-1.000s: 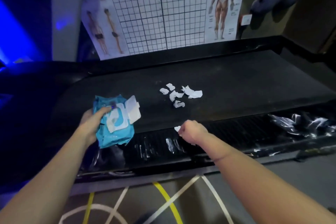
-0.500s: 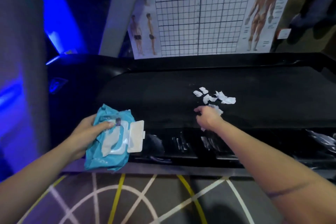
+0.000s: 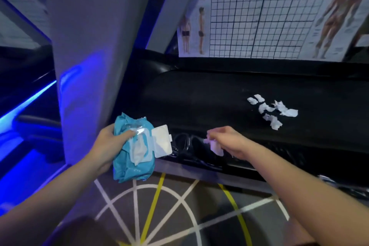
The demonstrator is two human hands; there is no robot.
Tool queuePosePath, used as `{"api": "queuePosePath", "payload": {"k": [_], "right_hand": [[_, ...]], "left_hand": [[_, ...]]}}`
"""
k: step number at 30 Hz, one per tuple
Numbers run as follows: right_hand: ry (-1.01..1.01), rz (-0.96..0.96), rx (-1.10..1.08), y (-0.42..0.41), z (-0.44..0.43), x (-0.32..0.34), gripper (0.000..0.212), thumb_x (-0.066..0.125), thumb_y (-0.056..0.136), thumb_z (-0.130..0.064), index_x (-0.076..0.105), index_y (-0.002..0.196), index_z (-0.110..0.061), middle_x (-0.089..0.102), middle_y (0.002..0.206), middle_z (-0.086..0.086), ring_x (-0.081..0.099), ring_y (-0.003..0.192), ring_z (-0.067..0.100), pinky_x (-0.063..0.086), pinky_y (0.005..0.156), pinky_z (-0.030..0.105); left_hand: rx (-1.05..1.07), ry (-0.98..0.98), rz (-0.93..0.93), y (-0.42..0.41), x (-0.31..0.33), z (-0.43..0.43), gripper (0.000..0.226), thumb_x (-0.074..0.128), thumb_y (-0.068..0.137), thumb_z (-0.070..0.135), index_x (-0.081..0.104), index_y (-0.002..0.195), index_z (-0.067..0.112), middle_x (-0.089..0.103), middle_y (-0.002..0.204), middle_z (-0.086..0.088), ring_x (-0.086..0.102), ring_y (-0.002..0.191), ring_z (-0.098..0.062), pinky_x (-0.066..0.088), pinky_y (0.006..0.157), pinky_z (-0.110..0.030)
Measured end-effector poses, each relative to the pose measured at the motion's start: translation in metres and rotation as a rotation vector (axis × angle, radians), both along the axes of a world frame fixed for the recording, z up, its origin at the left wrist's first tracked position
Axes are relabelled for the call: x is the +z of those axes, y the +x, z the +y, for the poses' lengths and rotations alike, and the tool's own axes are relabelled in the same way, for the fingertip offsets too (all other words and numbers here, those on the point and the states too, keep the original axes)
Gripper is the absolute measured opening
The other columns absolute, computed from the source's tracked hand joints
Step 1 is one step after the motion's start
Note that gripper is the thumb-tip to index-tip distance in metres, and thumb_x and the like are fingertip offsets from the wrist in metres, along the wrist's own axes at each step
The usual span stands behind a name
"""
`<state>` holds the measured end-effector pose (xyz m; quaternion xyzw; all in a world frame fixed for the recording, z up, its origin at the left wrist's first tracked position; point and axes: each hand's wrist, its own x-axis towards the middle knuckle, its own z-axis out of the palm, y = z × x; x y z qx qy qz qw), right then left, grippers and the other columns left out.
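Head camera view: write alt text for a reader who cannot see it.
A left hand grips a blue wet-wipe pack, lid flipped open, while the right hand pinches a small white scrap. More torn white scraps lie on the black treadmill belt beyond, below a gridded anatomy poster.

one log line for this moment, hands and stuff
left hand: holds wipes pack, lid open | right hand: pinches white scrap | loose scraps: on black belt
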<state>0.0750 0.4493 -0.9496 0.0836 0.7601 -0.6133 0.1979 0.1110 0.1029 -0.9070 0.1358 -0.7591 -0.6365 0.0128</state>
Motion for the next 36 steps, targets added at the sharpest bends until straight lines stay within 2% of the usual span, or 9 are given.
{"api": "queuePosePath", "payload": {"k": [5,11,14,17,20,24,27,32,36], "right_hand": [[0.008,0.039,0.041,0.010,-0.016,-0.016,0.032,0.054,0.092,0.004,0.060,0.120,-0.011,0.074,0.112,0.014,0.073,0.105,0.019,0.050,0.106,0.041],[0.206,0.137,0.181,0.012,-0.055,-0.012,0.012,0.071,0.089,-0.005,0.065,0.095,-0.013,0.078,0.089,0.011,0.076,0.088,0.028,0.058,0.090,0.054],[0.243,0.215,0.217,0.011,-0.083,0.005,0.008,0.075,0.087,-0.015,0.069,0.092,-0.018,0.078,0.083,0.000,0.074,0.084,0.019,0.059,0.074,0.036],[0.224,0.212,0.144,0.009,-0.092,0.015,0.005,0.069,0.093,-0.007,0.071,0.093,-0.004,0.075,0.073,0.000,0.073,0.075,0.014,0.055,0.061,0.025],[0.173,0.220,0.058,0.001,-0.108,0.021,0.012,0.066,0.093,-0.006,0.070,0.082,-0.006,0.072,0.069,0.007,0.070,0.067,0.014,0.060,0.065,0.033],[0.156,0.183,-0.038,0.007,-0.131,0.007,0.007,0.068,0.093,-0.010,0.070,0.088,-0.015,0.074,0.081,0.016,0.069,0.076,0.024,0.050,0.061,0.025],[0.337,0.223,0.051,-0.003,-0.140,0.006,0.008,0.072,0.091,-0.020,0.068,0.085,-0.022,0.073,0.080,0.000,0.065,0.076,0.018,0.050,0.067,0.027],[0.290,0.231,0.072,-0.006,-0.126,0.019,0.010,0.074,0.089,-0.018,0.071,0.098,-0.022,0.077,0.090,0.003,0.073,0.090,0.029,0.060,0.085,0.048],[0.559,0.352,0.061,-0.017,-0.102,0.027,0.020,0.073,0.090,-0.026,0.065,0.108,-0.023,0.074,0.092,-0.001,0.069,0.086,0.017,0.052,0.073,0.028]], "left_hand": [[0.008,-0.155,-0.067,0.022,-0.009,-0.048,0.026,0.087,0.081,0.015,0.074,0.103,0.012,0.081,0.094,-0.009,0.074,0.078,-0.020,0.060,0.074,-0.036],[0.205,0.013,-0.284,0.048,-0.024,-0.089,0.020,0.077,0.092,0.005,0.074,0.107,-0.007,0.079,0.077,-0.012,0.074,0.061,-0.021,0.060,0.055,-0.030],[0.192,0.092,-0.305,0.042,-0.026,-0.075,0.013,0.076,0.092,0.000,0.071,0.097,-0.011,0.075,0.065,-0.010,0.071,0.050,-0.018,0.061,0.054,-0.031],[0.149,0.145,-0.274,0.033,-0.016,-0.051,0.009,0.071,0.094,-0.004,0.068,0.086,-0.003,0.071,0.056,-0.004,0.068,0.044,-0.012,0.052,0.040,-0.023],[0.128,0.246,-0.297,0.024,-0.020,-0.043,0.002,0.072,0.095,-0.002,0.071,0.094,-0.004,0.079,0.077,-0.015,0.075,0.057,-0.019,0.059,0.048,-0.029],[0.125,0.329,-0.340,0.018,-0.026,-0.036,0.012,0.073,0.096,0.003,0.074,0.103,-0.006,0.079,0.095,-0.022,0.078,0.070,-0.028,0.066,0.061,-0.039],[0.103,0.372,-0.354,0.017,-0.035,-0.034,0.020,0.073,0.098,0.008,0.074,0.110,-0.008,0.079,0.102,-0.025,0.079,0.085,-0.035,0.067,0.074,-0.048],[0.099,0.439,-0.380,0.020,-0.039,-0.031,0.020,0.071,0.100,0.010,0.073,0.109,-0.008,0.079,0.098,-0.023,0.080,0.078,-0.031,0.066,0.062,-0.041],[0.099,0.488,-0.414,0.020,-0.043,-0.023,0.024,0.070,0.101,0.012,0.072,0.112,-0.009,0.079,0.102,-0.025,0.080,0.078,-0.033,0.064,0.057,-0.039]]}}
